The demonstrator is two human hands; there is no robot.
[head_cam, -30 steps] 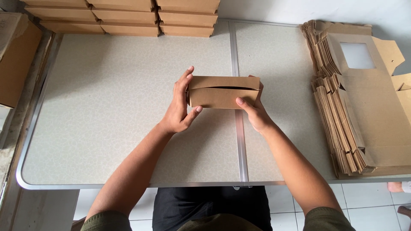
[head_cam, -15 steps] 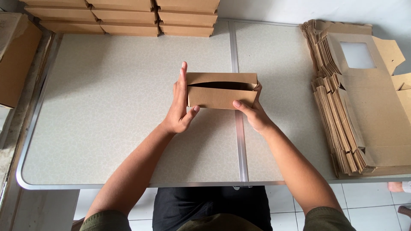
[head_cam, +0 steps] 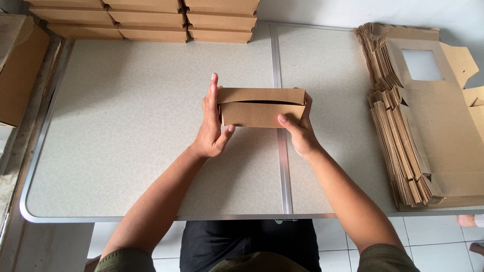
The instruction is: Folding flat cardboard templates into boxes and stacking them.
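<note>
Table (head_cam: 126,151) bearing flat carton stack (head_cam: 418,126) at right. Brown box (head_cam: 259,108) sitting mid-table. Left hand (head_cam: 212,123) pressing flat against box end; right hand (head_cam: 300,128) gripping other end. Risk: lid flap gaping, uneven squeeze creasing panel.

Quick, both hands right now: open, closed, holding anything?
Left hand: open, flat against the left end of the brown cardboard box.
Right hand: gripping the box's right end.
</note>
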